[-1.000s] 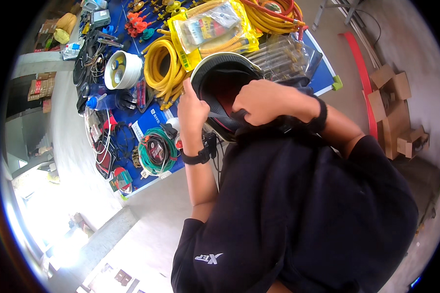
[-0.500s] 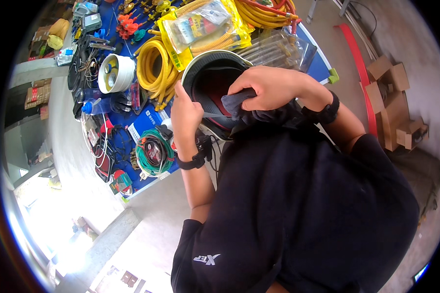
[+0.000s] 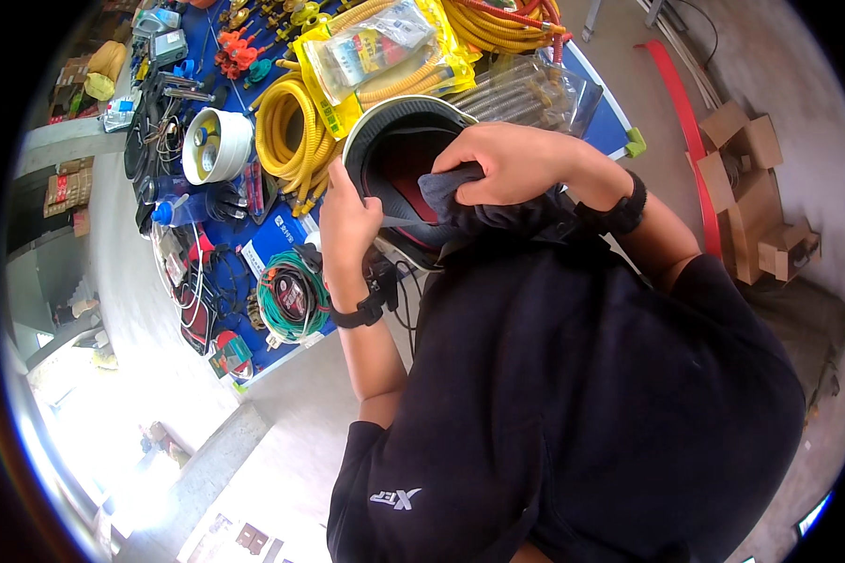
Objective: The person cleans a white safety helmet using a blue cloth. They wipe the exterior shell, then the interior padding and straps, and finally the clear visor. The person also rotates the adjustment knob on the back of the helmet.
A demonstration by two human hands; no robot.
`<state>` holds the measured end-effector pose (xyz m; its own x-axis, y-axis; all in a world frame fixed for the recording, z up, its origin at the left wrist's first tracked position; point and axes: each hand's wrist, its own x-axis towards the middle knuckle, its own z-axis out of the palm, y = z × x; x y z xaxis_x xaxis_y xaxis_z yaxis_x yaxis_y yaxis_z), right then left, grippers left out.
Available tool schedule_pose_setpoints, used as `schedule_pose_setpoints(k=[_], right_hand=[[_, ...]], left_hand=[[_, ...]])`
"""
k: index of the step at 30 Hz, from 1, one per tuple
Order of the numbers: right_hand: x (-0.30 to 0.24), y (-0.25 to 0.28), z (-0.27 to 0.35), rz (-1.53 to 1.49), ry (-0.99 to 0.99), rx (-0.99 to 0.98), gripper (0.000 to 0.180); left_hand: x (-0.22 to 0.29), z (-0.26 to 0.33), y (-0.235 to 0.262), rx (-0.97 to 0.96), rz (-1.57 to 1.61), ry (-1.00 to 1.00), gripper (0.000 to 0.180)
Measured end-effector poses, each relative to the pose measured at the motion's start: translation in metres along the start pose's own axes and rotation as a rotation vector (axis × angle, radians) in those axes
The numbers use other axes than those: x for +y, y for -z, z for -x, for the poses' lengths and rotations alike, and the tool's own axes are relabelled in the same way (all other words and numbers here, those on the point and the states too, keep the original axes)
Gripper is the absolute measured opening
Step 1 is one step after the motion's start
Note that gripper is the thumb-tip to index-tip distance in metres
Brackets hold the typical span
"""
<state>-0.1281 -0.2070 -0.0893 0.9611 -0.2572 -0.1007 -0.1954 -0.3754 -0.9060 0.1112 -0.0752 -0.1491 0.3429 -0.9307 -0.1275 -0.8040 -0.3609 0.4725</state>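
Observation:
A helmet (image 3: 396,155) with a white rim, black padding and a dark red inside lies tilted at the table's near edge, its opening toward me. My left hand (image 3: 349,223) grips the helmet's left edge, thumb toward the opening. In my right hand (image 3: 518,161) a dark grey cloth (image 3: 449,190) is bunched, pressed at the right side of the helmet's opening. More of the cloth hangs beneath that hand, against my black shirt. The helmet's lower right part is hidden behind the cloth and my hand.
Yellow hose coils (image 3: 293,127), a yellow plastic package (image 3: 385,56) and a white bucket (image 3: 218,145) crowd the blue table (image 3: 614,113). A green cable coil (image 3: 294,296) lies near its left edge. Open cardboard boxes (image 3: 756,225) stand on the floor at right.
The cloth and my right hand have shifted slightly left. My left hand has moved a little left and down along with the helmet's edge; both grips stay the same.

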Motion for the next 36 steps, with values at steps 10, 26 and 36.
schedule_pose_setpoints(k=[10, 26, 36], right_hand=[[0.023, -0.035, -0.032, 0.298, 0.104, 0.192, 0.026], [0.023, -0.075, -0.066, 0.790, 0.125, 0.042, 0.027], [0.035, -0.077, -0.065, 0.816, -0.177, -0.056, 0.025]], left_hand=[[0.000, -0.002, 0.003, -0.017, 0.053, -0.035, 0.061], [0.016, 0.000, -0.007, 0.053, -0.091, 0.121, 0.075], [0.031, 0.011, -0.006, 0.328, -0.281, -0.124, 0.086]])
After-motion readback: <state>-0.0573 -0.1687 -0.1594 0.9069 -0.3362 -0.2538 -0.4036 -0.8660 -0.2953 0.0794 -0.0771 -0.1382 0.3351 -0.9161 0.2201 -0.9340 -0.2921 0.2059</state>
